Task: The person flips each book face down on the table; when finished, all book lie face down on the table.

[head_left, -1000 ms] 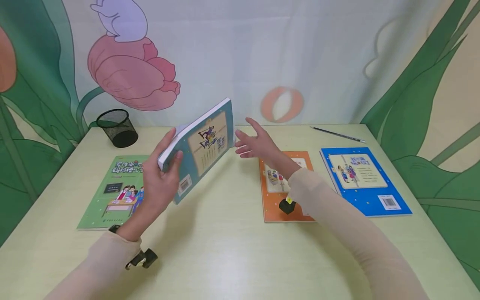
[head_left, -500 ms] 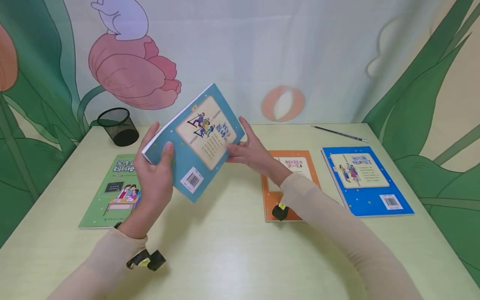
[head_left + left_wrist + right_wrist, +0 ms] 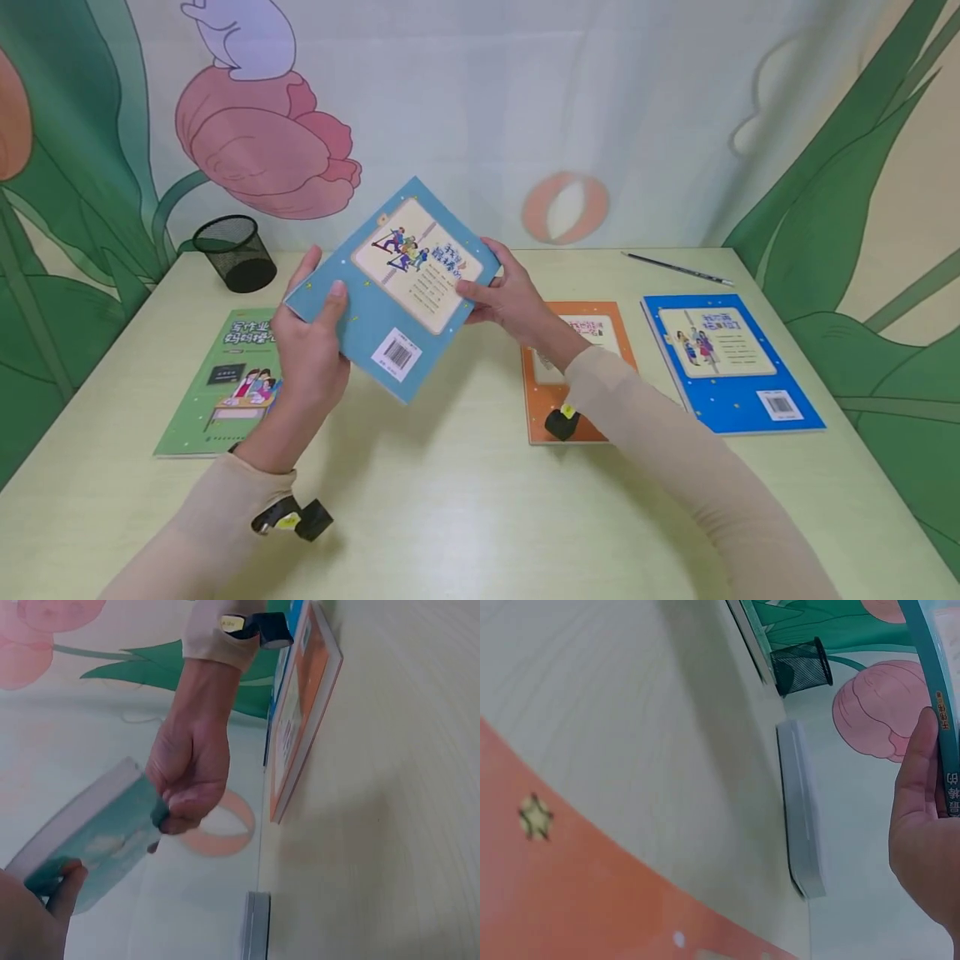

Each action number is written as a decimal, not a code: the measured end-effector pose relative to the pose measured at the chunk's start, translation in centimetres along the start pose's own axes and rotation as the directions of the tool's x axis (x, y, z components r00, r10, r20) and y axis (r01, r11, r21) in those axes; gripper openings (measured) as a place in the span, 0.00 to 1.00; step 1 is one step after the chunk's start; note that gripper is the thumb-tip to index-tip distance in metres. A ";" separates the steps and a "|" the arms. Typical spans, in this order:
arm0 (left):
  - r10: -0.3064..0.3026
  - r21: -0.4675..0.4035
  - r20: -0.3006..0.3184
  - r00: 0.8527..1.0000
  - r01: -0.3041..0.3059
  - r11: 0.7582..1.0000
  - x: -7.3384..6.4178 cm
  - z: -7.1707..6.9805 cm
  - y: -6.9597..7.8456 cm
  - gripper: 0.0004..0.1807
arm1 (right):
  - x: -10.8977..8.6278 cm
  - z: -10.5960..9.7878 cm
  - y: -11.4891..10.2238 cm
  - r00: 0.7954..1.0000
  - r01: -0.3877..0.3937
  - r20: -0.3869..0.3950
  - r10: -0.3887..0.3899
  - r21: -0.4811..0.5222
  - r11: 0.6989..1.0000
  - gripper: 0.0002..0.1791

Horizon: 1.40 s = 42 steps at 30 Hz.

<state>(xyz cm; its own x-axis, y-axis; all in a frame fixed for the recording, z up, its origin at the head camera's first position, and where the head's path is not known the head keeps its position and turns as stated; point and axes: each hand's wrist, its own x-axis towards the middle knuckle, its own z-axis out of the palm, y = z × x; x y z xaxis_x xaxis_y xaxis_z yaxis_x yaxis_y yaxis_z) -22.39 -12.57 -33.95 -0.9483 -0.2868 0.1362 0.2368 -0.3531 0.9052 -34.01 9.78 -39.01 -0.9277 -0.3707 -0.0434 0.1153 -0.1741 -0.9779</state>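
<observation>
Both hands hold a teal-blue book [image 3: 375, 325] in the air over the middle of the table, its back cover with the barcode facing the head camera and its corners tilted. The left hand [image 3: 311, 342] grips the lower left corner, thumb on the cover and fingers behind. At the opposite side, the right hand [image 3: 513, 296] pinches the right corner, thumb on the cover's edge. In the right wrist view the book's spine [image 3: 943, 712] shows beside the thumb. A green book [image 3: 217, 417] lies flat at left, partly hidden by the left hand.
Under the right forearm lies an orange book [image 3: 538, 408], with a blue book [image 3: 735, 400] to its right. A pencil [image 3: 675, 268] rests at the back right; a black mesh pen cup [image 3: 236, 254] stands back left. A grey flat case [image 3: 802, 810] sits by the wall.
The right hand has closed in on the book's right corner and now grips it. The book has turned so its back cover faces the head camera more squarely. The left hand keeps its hold.
</observation>
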 end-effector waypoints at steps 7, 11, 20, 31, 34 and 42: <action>-0.170 0.025 0.263 0.950 0.170 0.985 0.8 -2.0 0.8 0.32 | -0.2 -1.8 -1.2 1.000 0.020 -0.002 -0.021 -0.127 0.992 0.40; -0.232 0.211 0.353 0.906 0.164 0.964 1.4 -3.4 0.8 0.34 | -0.1 -2.4 -1.2 1.000 0.003 0.019 0.000 -0.192 0.981 0.41; -0.391 0.715 0.407 0.826 -0.022 0.698 1.7 -5.9 0.2 0.36 | 0.2 -2.3 -0.3 0.996 -0.041 0.059 0.064 -0.331 0.943 0.44; -0.559 0.835 0.395 0.729 -0.031 0.550 1.4 -7.1 -2.0 0.44 | 0.8 -1.2 1.1 0.989 -0.072 0.083 0.125 -0.467 0.881 0.47; -0.588 0.843 0.374 0.717 0.002 0.538 1.3 -7.3 -2.7 0.45 | 0.9 -0.9 1.6 0.986 -0.093 0.070 0.149 -0.508 0.856 0.47; -0.610 0.858 0.344 0.714 0.024 0.513 0.9 -7.8 -3.9 0.46 | 1.6 -0.5 2.6 0.971 -0.149 0.051 0.235 -0.641 0.753 0.48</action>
<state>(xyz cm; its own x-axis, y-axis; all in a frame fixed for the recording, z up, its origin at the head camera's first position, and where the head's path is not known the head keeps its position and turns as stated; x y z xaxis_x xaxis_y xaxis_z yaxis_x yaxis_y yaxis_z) -22.47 -18.38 -40.46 -0.8943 0.3168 -0.3159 -0.0831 0.5763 0.8130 -35.35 9.20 -41.69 -0.8555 -0.4469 -0.2614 -0.0029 0.5091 -0.8607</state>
